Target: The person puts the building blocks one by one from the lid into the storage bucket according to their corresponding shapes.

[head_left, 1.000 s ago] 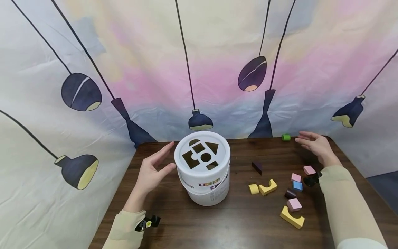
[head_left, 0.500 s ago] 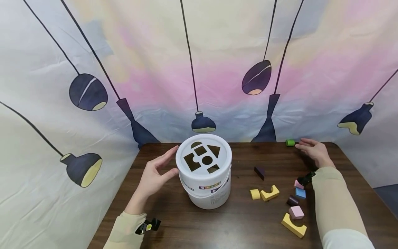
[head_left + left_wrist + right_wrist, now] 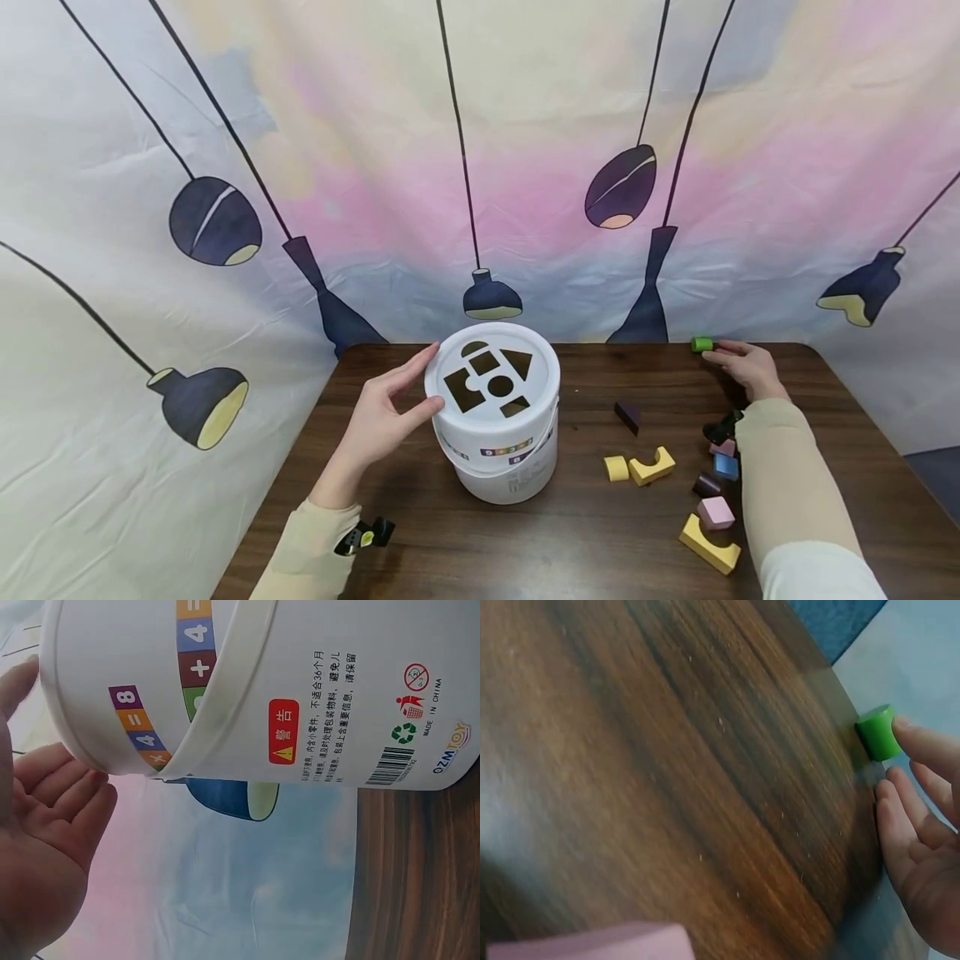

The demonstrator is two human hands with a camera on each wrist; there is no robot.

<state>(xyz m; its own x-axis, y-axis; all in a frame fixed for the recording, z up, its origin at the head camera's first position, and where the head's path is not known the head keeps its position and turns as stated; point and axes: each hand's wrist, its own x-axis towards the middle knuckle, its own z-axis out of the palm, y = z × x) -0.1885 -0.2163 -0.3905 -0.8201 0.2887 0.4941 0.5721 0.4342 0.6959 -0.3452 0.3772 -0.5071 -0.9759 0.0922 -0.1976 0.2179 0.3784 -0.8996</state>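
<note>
A white toy bucket [image 3: 498, 482] stands upright on the dark wooden table, its lid [image 3: 489, 415] cut with several shaped holes. My left hand [image 3: 375, 425] is at the lid's left rim, thumb and fingers spread and fairly straight. From the side, the left wrist view has this hand [image 3: 45, 847] with fingertips right against the rim. At the table's far edge lies a green cylinder block [image 3: 701, 344]. My right hand [image 3: 750, 371] reaches to it from the right. In the right wrist view a fingertip is right at the green block [image 3: 880, 735], the other fingers extended beside it.
Right of the bucket lie a dark triangular block [image 3: 628, 417], a yellow rounded block [image 3: 617, 468], a yellow arch [image 3: 652, 467], a dark cylinder [image 3: 707, 485], a blue block [image 3: 725, 465], pink blocks [image 3: 716, 512] and another yellow arch [image 3: 708, 546]. A printed cloth [image 3: 555, 250] hangs behind the table.
My right hand has moved left until its fingertips are at the green cylinder block, and the forearm now covers one pink block. The left hand has closed in on the lid's rim.
</note>
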